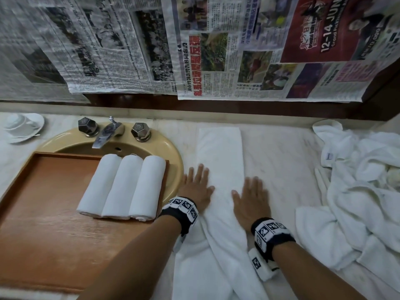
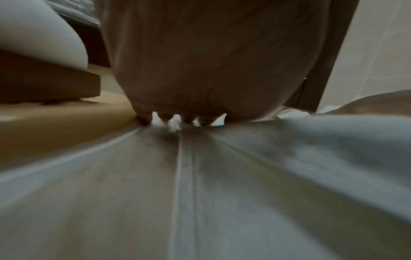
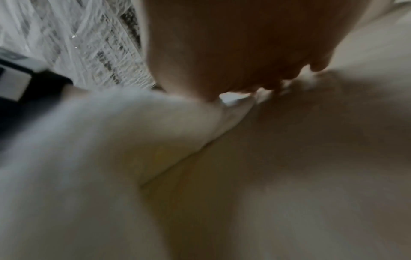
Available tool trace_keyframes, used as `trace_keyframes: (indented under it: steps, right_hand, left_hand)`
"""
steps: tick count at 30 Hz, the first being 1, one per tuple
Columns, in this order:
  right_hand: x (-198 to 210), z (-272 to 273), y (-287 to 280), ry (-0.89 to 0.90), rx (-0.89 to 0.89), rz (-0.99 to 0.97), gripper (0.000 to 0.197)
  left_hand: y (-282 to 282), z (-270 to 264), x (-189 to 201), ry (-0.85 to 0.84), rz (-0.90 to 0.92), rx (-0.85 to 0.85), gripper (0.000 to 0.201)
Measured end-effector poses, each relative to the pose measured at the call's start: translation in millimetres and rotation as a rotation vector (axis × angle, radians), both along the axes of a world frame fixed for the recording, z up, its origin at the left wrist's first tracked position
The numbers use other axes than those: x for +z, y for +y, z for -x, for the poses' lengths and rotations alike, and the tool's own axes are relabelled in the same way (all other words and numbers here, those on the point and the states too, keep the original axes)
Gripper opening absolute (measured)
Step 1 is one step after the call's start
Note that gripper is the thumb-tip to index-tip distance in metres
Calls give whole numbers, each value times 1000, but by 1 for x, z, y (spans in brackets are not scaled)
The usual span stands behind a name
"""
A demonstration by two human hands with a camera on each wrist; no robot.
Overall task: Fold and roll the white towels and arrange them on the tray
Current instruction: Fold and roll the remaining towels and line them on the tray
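A long white towel, folded into a narrow strip, lies on the marble counter and runs from the back wall toward me. My left hand lies flat on its left edge, fingers straight. My right hand presses flat on its right edge. Three rolled white towels sit side by side on the brown wooden tray, which rests over the sink. Both wrist views are blurred; the left wrist view shows the left hand flat on the towel, the right wrist view the right hand on white cloth.
A heap of loose white towels covers the counter at the right. The beige sink with faucet and two knobs sits behind the tray. A white cup on a saucer stands far left. Newspaper sheets cover the wall.
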State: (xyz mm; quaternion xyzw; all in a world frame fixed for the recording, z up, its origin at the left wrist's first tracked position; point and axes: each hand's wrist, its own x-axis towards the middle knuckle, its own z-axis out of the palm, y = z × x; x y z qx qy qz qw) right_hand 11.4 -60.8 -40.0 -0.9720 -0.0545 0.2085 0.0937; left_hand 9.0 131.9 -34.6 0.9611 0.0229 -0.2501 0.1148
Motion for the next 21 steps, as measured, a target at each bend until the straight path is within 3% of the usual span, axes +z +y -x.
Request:
trace_keyframes:
  steps: [1,3,5,8,10,14,17,19,21]
  right_hand:
    - [3,-6,-1,-38,-58,29,74]
    - [7,-14,4,-126,14,44,73]
    - [6,-21,13,-144,228,-24,71]
    - [-6,-33,17,-27,419,-52,71]
    - [-11,-43,12,-21,347,-29,73]
    - [5,-56,11,28,61,42,74]
    - [11,-44,17,-63,245,-47,69]
    - [8,-31,17,-43,362,-58,72]
    - [1,-21,11,23,376,-25,81]
  left_hand:
    - [2,-6,-1,-14,6,72,68]
    - [-3,-25,3,-95,10,119,68]
    - [-15,-49,7,-187,16,11,64]
    - [-22,-81,2,-141,-1,-164,60]
    - [-11,-100,-10,-84,-64,-164,62]
    - [12,-130,-11,-91,-151,88,66]
    - [13,-139,-6,-183,-96,-26,63]
    - [12,-139,-8,-152,-61,-115,62]
    - [12,-138,-4,-69,-27,12,66]
